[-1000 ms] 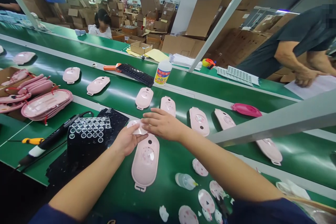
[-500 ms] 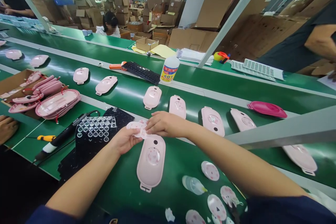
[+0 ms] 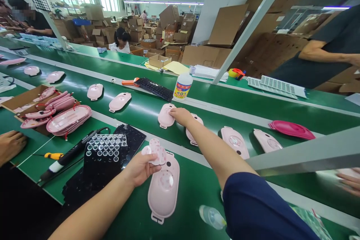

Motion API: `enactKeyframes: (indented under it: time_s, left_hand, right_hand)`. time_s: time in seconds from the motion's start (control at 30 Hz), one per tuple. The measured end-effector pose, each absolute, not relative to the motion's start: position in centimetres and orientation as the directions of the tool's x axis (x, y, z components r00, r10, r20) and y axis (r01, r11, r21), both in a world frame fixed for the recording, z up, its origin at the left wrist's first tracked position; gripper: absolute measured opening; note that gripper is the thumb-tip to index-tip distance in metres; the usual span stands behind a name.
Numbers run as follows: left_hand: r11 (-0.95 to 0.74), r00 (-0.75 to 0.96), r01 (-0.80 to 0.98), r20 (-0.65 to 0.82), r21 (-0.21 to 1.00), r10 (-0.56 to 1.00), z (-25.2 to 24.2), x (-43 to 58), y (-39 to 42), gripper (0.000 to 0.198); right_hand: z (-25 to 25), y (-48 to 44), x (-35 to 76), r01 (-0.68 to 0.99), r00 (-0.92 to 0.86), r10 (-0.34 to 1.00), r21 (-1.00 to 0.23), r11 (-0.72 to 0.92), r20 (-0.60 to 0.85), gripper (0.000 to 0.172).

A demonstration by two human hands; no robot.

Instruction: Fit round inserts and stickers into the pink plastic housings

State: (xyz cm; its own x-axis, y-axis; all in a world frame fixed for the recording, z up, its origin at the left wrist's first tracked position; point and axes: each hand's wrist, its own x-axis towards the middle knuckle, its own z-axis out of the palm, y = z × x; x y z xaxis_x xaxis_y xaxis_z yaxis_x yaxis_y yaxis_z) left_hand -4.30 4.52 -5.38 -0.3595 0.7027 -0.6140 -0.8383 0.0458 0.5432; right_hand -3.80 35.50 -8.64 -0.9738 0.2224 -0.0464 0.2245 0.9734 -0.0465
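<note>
Left hand is closed, thumb and fingers pinching a few small pink discs just above the top end of a large pink shell. That shell lies flat on the green table, its tab end toward the table's near edge. Right hand is stretched across to the belt, fingers resting on the right edge of a small pink shell; cannot tell whether they grip it. The forearm crosses over the next shell in the row. A black sticker sheet sits just left of the large shell, and a small clear bottle to its right with bare green between. A glue bottle stands beyond the belt's far edge. Another person's hand rests at the far left.
</note>
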Motion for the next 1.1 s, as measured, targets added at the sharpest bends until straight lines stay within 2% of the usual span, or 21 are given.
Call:
enactKeyframes:
  time_s: [0.1, 0.2, 0.27, 0.33, 0.43, 0.5, 0.67, 0.8, 0.97, 1.1]
  left_hand:
    - [0.022, -0.367, -0.848, -0.616, 0.530, 0.697, -5.5, -4.3, 4.6, 0.020]
    - [0.010, -0.361, -0.858, -0.617, 0.513, 0.699, -5.6, -3.9, 5.3, 0.019]
    - [0.002, -0.361, -0.861, -0.614, 0.509, 0.701, -5.6, -3.7, 5.6, 0.020]
    - [-0.003, -0.365, -0.860, -0.611, 0.509, 0.702, -5.5, -3.6, 5.7, 0.020]
    - [-0.001, -0.366, -0.856, -0.603, 0.517, 0.709, -5.3, -3.5, 5.4, 0.020]
    - [0.004, -0.364, -0.851, -0.596, 0.525, 0.715, -5.2, -3.3, 5.0, 0.019]
    - [0.005, -0.378, -0.843, -0.599, 0.538, 0.706, -5.0, -2.8, 3.4, 0.017]
    - [-0.044, -0.435, -0.837, -0.614, 0.545, 0.659, -5.0, -3.2, 1.6, 0.019]
    - [-0.041, -0.414, -0.865, -0.666, 0.500, 0.620, -5.5, -2.6, 0.3, 0.032]
    - [-0.007, -0.340, -0.892, -0.663, 0.451, 0.667, -6.2, -1.4, 0.0, 0.047]
  right_hand:
    - [-8.6, 35.1, -3.0, 0.239, -0.963, 0.238, 0.002, 0.971, -0.124, 0.045]
    - [-7.9, 34.8, -2.6, 0.355, -0.919, 0.354, 0.026, 0.934, -0.176, 0.075]
    - [-7.2, 34.8, -2.5, 0.435, -0.882, 0.432, 0.031, 0.900, -0.190, 0.085]
    - [-6.3, 35.0, -2.4, 0.476, -0.859, 0.472, 0.031, 0.879, -0.200, 0.079]
    - [-5.5, 35.1, -1.8, 0.497, -0.841, 0.492, 0.038, 0.867, -0.225, 0.056]
    - [-5.4, 34.6, -1.4, 0.497, -0.840, 0.491, 0.038, 0.867, -0.229, 0.049]
    - [-6.1, 33.0, -1.3, 0.422, -0.893, 0.419, 0.022, 0.907, -0.165, 0.048]
    - [-7.2, 32.6, -1.2, 0.408, -0.894, 0.408, 0.042, 0.912, -0.186, 0.042]
    - [-7.3, 32.9, -1.9, 0.424, -0.871, 0.438, 0.110, 0.899, -0.225, 0.041]
    - [-5.8, 33.8, -2.3, 0.322, -0.906, 0.344, 0.124, 0.938, -0.246, 0.042]
